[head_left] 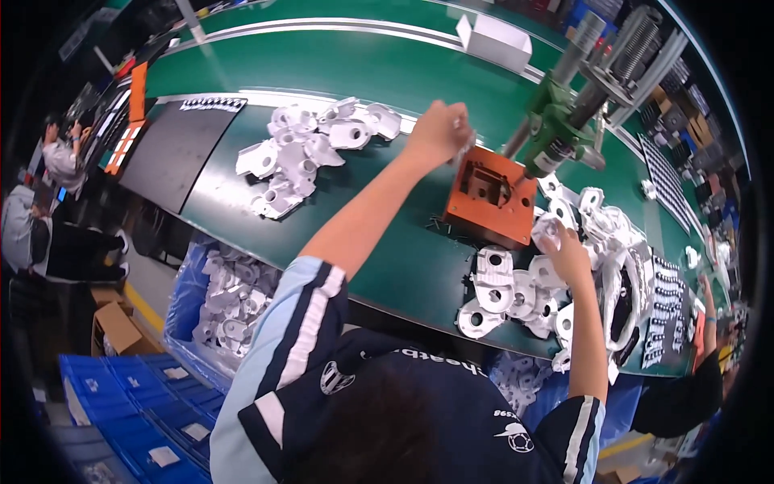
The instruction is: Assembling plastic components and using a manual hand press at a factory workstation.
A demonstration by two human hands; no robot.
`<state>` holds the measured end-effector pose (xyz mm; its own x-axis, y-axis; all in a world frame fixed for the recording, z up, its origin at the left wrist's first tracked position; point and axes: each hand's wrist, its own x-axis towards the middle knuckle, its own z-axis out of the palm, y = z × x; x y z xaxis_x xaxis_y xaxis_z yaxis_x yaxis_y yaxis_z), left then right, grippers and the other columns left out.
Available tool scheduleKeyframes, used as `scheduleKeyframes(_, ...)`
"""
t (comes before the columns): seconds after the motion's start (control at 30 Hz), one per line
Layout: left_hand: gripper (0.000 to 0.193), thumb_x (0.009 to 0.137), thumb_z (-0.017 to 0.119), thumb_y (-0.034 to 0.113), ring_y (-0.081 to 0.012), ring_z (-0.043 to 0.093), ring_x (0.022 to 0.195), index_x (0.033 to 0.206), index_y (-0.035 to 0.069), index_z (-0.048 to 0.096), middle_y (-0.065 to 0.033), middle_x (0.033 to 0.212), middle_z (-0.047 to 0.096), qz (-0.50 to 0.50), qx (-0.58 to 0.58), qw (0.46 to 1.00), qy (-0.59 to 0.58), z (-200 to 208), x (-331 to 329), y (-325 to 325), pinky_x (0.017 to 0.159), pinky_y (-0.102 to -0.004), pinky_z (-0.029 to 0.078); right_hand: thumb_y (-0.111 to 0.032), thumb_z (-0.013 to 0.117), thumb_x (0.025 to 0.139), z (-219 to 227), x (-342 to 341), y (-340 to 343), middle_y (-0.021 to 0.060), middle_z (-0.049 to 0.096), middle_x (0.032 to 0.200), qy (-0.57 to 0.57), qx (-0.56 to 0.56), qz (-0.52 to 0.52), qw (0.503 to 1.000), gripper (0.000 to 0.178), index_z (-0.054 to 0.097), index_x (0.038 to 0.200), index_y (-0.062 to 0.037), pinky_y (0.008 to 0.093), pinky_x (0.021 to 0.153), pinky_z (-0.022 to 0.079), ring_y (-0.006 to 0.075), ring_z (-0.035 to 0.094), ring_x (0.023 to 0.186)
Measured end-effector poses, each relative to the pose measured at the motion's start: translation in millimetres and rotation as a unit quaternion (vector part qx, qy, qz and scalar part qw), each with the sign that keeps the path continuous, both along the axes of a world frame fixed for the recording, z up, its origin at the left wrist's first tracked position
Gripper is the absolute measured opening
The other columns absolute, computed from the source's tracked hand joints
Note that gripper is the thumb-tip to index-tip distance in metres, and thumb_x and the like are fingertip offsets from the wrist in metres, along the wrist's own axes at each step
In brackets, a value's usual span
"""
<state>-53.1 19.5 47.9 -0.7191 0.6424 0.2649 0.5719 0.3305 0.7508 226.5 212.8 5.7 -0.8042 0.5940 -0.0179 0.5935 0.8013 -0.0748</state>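
My left hand (439, 133) is raised at the far left corner of an orange fixture block (480, 216), its fingers curled. Something small and pale shows by the fingertips, too blurred to name. Close to the block's right side, my right hand (569, 256) has its fingers closed on a white molded housing (546, 229). A recessed dark pocket sits in the block's top, and the green press head (552, 145) stands just above and behind it. Several more white housings (494, 278) lie in front of the block and under my right forearm.
Another pile of white housings (290, 157) lies left on the green bench, beside a black mat (173, 149). A white box (500, 44) stands at the back. Blue-lined bins (187, 294) of housings are below the bench edge. Other people are at far left and far right.
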Motion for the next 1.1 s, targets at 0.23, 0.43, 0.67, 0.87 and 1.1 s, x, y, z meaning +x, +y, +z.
scheduleKeyframes(0.23, 0.04, 0.079, 0.062, 0.027, -0.0395, 0.054, 0.101, 0.115, 0.01, 0.055, -0.0231, 0.113, 0.051, -0.085, 0.095, 0.988, 0.086, -38, -4, 31, 0.084, -0.0405, 0.046, -0.052, 0.049, 0.085, -7, -43, -10, 0.0274, 0.049, 0.116, -0.066, 0.039, -0.046, 0.996, 0.07, 0.026, 0.14, -0.0146, 0.0474, 0.075, 0.049, 0.0452, 0.059, 0.089)
scheduleKeyframes(0.43, 0.041, 0.078, 0.061, 0.014, -0.0346, 0.051, 0.108, 0.118, 0.008, 0.054, -0.0184, 0.119, 0.05, 0.016, 0.023, 0.986, 0.163, -29, 12, -130, 0.091, -0.0398, 0.042, -0.046, 0.053, 0.082, -1, -51, 3, 0.0272, 0.054, 0.113, -0.135, 0.086, 0.027, 0.987, 0.067, 0.032, 0.137, -0.0142, 0.0462, 0.072, 0.05, 0.0404, 0.061, 0.087)
scheduleKeyframes(0.67, 0.054, 0.07, 0.058, 0.002, -0.0401, 0.047, 0.108, 0.12, 0.022, 0.055, -0.0218, 0.124, 0.043, 0.194, -0.166, 0.945, 0.202, -86, -12, -268, 0.087, -0.0481, 0.042, -0.041, 0.056, 0.076, 5, -41, 28, 0.0233, 0.056, 0.107, -0.103, 0.005, 0.162, 0.981, 0.056, 0.044, 0.124, -0.015, 0.0477, 0.078, 0.048, 0.0431, 0.059, 0.091)
scheduleKeyframes(0.87, 0.055, 0.071, 0.054, -0.004, -0.0362, 0.045, 0.109, 0.119, 0.023, 0.056, -0.019, 0.125, 0.041, 0.193, -0.213, 0.921, 0.262, -90, -8, -265, 0.084, -0.0464, 0.044, -0.028, 0.049, 0.083, -47, -63, 52, 0.0263, 0.054, 0.104, -0.057, 0.094, 0.016, 0.994, 0.042, 0.039, 0.12, -0.0091, 0.051, 0.075, 0.046, 0.0438, 0.059, 0.085)
scheduleKeyframes(1.1, 0.056, 0.068, 0.059, -0.004, -0.0412, 0.049, 0.098, 0.119, 0.017, 0.053, -0.0238, 0.127, 0.035, 0.189, -0.159, 0.939, 0.238, -84, -9, -257, 0.077, -0.042, 0.051, -0.019, 0.054, 0.074, -5, -40, 49, 0.0267, 0.046, 0.117, 0.084, -0.118, 0.063, 0.987, 0.057, 0.036, 0.126, -0.0022, 0.0443, 0.09, 0.041, 0.0418, 0.051, 0.103)
